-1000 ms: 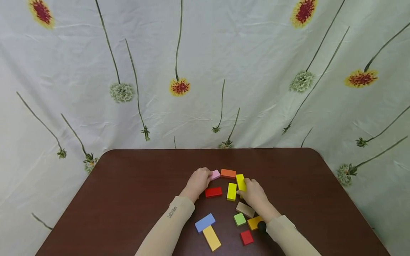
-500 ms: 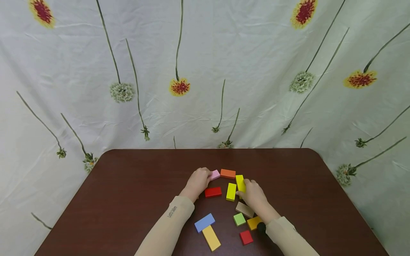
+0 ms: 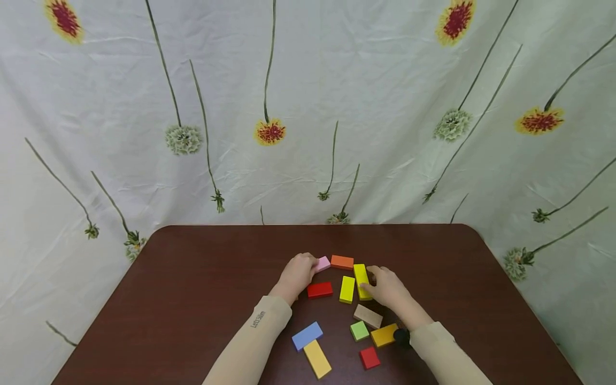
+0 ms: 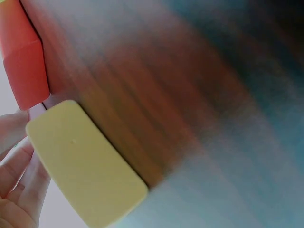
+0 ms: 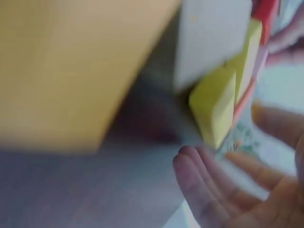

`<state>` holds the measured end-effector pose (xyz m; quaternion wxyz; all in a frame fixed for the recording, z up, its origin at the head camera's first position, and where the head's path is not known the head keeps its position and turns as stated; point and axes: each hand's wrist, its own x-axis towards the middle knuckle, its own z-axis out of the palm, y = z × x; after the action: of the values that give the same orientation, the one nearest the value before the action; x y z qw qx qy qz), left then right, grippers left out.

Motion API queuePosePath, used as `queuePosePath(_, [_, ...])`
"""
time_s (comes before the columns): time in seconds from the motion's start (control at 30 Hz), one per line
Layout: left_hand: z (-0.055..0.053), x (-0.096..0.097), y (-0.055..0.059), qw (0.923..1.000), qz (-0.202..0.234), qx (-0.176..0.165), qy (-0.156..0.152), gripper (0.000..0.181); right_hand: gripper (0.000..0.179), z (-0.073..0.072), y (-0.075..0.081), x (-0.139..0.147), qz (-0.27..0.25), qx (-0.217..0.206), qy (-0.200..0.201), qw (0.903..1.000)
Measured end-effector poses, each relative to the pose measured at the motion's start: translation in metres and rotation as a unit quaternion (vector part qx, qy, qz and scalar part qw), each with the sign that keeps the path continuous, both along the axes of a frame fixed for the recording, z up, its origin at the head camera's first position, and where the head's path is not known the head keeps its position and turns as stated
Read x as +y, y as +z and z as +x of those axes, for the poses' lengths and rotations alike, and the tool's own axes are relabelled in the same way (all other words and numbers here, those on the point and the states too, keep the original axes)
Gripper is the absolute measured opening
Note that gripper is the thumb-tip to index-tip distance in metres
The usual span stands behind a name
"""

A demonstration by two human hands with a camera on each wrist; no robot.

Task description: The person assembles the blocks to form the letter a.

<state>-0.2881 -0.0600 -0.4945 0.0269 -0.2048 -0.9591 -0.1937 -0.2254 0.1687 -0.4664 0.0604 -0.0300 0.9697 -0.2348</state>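
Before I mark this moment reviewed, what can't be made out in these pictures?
Head: one end of the pink block, behind the left hand.
Left wrist: most of the pink block, behind the pale yellow block.
Right wrist: outline of the amber block, blurred and cut off by left and top edges.

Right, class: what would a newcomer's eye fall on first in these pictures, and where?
Probably the bright blocks on the dark table. Among them, the left hand pinches a pink block and the right hand is at the right-hand yellow block. Behind the table, a flower-printed pale cloth fills the upper part of the head view.
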Motion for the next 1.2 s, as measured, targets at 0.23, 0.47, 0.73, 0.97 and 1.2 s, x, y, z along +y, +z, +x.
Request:
queuePosePath(0.23, [0.001,0.0,0.001,1.0,0.003,0.0,-0.003,0.023,0.06,-0.007,-0.002,0.026,0.006,-0.041,0.099,0.9942])
queuePosePath(0.47, [0.0,0.002,-0.002,1.0,0.001,-0.002,-0.008,0.023,0.063,-0.005,-0.012,0.037,0.0,-0.064,0.101,0.9928])
queuePosePath(0.73, [-0.002,0.001,0.0,1.0,-0.006,-0.002,-0.001,0.024,0.063,-0.008,-0.013,0.038,-0.01,-0.052,0.119,0.9915])
queuePosePath(0.97, [-0.004,-0.002,0.001,0.9999,-0.013,0.009,-0.007,0.024,0.063,-0.012,-0.013,0.038,-0.007,-0.051,0.124,0.9909])
queuePosePath(1.2, [-0.002,-0.003,0.0,0.9993,-0.007,0.022,-0.03,0.025,0.062,-0.009,-0.015,0.039,-0.014,-0.05,0.116,0.9918])
